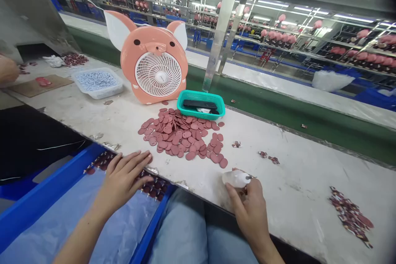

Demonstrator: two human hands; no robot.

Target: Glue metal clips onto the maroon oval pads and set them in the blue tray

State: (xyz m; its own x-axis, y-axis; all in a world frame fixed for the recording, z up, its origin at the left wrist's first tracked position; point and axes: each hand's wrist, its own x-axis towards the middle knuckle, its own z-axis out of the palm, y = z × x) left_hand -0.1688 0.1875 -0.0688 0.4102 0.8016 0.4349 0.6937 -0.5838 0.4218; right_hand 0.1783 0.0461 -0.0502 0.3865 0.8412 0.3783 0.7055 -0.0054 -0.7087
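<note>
My right hand (251, 210) is shut on a translucent plastic squeeze bottle (236, 178) with a thin metal tip, low over the white bench (287, 198). My left hand (123, 179) lies open with nothing in it, its fingertips on the bench's near edge. Just beyond those fingers spreads a heap of flat pink oval discs (182, 136). Below that hand, a blue bin (55, 185) lined with pale plastic holds dark red pieces (154, 187). A small heap of printed pieces (349, 216) lies far right.
A pig-shaped pink fan (154, 62) and a green basket (201, 105) holding a black object stand beyond the discs. Further left are a tray of small blue-white bits (97, 82) and a brown mat (38, 85). A co-worker's hand (8, 69) shows at the left edge.
</note>
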